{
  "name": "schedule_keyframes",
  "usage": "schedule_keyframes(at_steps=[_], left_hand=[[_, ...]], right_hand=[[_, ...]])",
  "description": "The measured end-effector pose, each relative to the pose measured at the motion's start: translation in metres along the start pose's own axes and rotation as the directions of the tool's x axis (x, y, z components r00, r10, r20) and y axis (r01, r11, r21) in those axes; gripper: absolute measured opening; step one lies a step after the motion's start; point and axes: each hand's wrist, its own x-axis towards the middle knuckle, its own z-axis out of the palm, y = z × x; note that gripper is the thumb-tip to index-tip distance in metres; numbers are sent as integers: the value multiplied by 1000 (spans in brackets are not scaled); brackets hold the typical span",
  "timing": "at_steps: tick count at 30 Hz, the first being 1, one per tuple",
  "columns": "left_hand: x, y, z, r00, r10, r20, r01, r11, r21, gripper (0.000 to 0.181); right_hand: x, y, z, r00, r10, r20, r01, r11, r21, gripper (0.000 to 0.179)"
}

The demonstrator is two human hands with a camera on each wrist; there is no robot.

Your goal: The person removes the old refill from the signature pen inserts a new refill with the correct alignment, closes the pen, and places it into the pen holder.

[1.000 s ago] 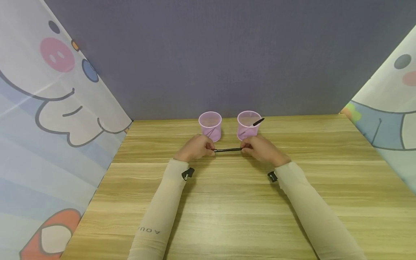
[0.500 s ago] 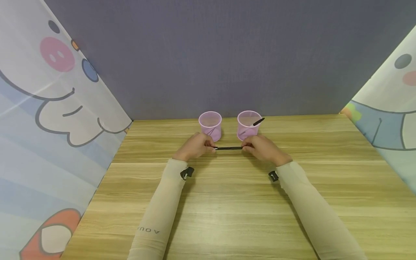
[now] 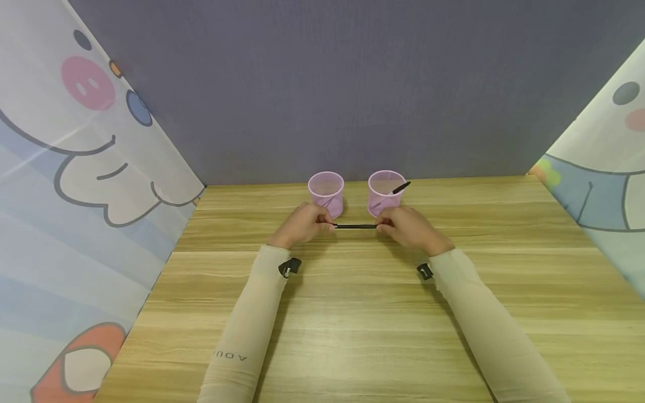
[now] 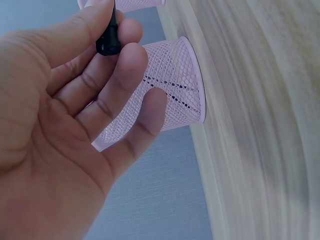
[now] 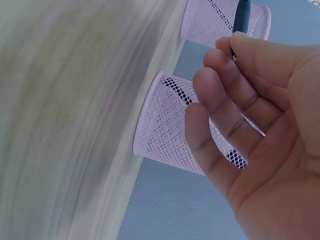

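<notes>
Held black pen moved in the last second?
Yes, the black pen shifted slightly up the head view, toward the left pink mesh cup; raised or pushed forward, cannot tell.

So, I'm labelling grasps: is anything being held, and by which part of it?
A black pen, held by both ends: the left hand pinches one, the right hand the other, its middle bare between them.
</notes>
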Motion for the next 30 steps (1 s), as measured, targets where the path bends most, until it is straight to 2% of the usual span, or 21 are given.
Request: schedule_keyframes(at_steps=[30], left_hand=[[0, 2, -1, 1000, -1, 1, 1, 1000, 10, 9]], right_hand=[[2, -4, -2, 998, -7, -60, 6, 1000, -27, 9]])
